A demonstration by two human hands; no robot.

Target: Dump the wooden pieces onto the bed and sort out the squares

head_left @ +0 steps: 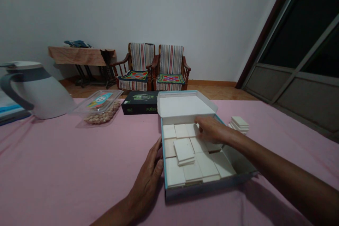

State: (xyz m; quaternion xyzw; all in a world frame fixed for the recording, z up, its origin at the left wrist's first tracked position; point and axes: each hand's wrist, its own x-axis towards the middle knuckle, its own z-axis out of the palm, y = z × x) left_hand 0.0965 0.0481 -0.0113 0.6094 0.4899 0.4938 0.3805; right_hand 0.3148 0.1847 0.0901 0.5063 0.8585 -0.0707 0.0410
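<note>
A shallow cardboard box (201, 186) with blue edges lies on the pink cloth, its lid (182, 105) folded back. Rows of flat white square pieces (173, 172) fill most of it, and a small loose stack of the same squares (183, 150) rests on top. My left hand (148, 171) lies along the box's left wall, fingers outstretched and holding nothing. Inside the far right part of the box, my right hand (210, 129) has its fingers curled down at the squares. Whatever is between those fingertips is hidden.
Another stack of white squares (239, 124) sits right of the box. Behind it is a black box (140, 103); further left are a clear plastic tub of nuts (102, 111) and a white jug (47, 90). Two wooden chairs (171, 63) stand by the wall.
</note>
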